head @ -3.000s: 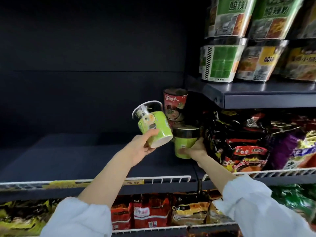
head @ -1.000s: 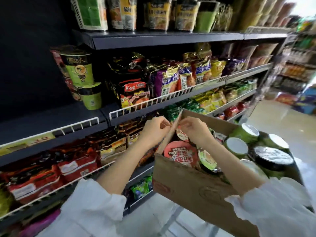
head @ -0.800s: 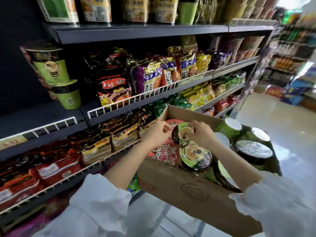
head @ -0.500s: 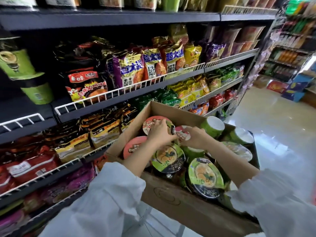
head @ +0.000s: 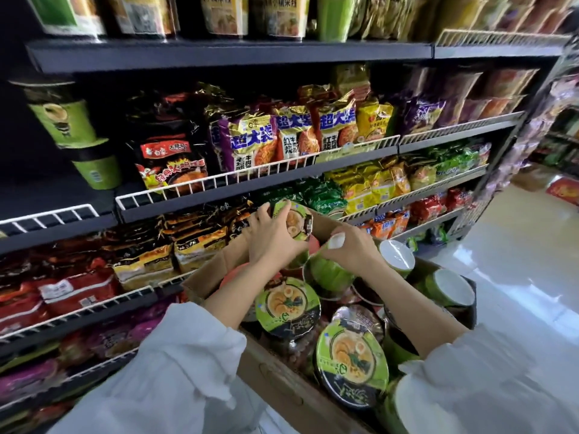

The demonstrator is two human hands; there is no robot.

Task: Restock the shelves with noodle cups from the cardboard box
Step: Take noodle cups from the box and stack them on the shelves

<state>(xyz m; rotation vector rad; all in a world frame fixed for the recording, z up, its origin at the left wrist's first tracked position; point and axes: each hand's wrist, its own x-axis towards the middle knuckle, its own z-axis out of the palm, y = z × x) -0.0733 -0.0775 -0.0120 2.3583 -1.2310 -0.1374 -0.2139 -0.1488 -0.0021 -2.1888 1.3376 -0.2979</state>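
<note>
An open cardboard box (head: pixel 275 380) in front of me holds several green noodle cups and some red ones. My left hand (head: pixel 272 242) grips a green noodle cup (head: pixel 294 220), raised above the box with its lid facing me. My right hand (head: pixel 351 249) holds another green noodle cup (head: pixel 326 270) tilted on its side, its white base showing between the fingers. Two green cups (head: pixel 78 139) stand stacked on the dark shelf (head: pixel 62 227) at the left.
Shelves with white wire rails (head: pixel 250 173) hold packets of noodles in rows. Tall cups line the top shelf (head: pixel 232 51). A shiny aisle floor (head: pixel 517 245) opens to the right of the box.
Both hands have left the shelf and gone into the box. My left hand lifted a green cup out, and my right hand took hold of a second one. The view swung right.
</note>
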